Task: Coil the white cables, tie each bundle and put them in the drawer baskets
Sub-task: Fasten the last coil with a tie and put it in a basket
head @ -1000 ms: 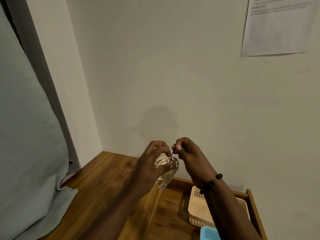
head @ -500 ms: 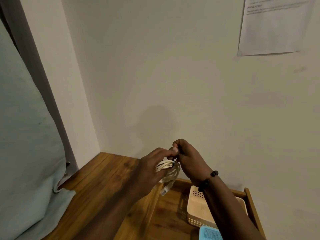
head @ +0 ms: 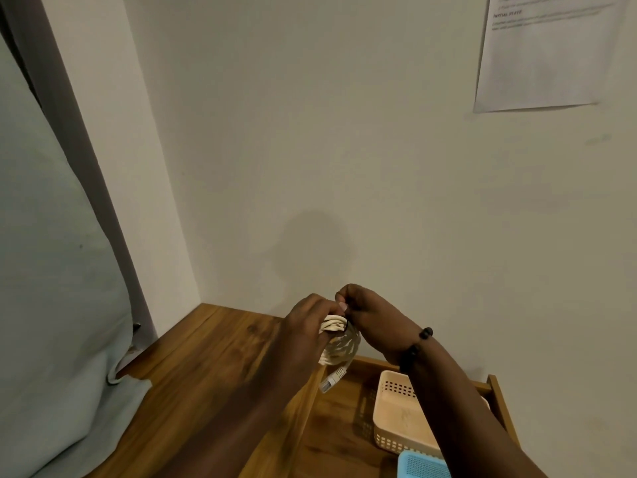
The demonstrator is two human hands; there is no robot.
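A coiled white cable hangs in the air above the edge of the wooden top, its clear plug dangling below. My left hand grips the coil from the left, fingers curled round the bundle. My right hand pinches a thin dark tie at the top of the coil, fingertips close to my left thumb. The tie itself is mostly hidden between the fingers. Below on the right, a cream basket sits in the open wooden drawer, with a blue basket in front of it.
A wooden tabletop reaches into the corner of two white walls. A pale cloth hangs over the left side and lies on the wood. A printed sheet of paper is fixed to the wall at the upper right.
Both hands have closed in together over the top of the coil. The plug end now hangs lower beneath the bundle.
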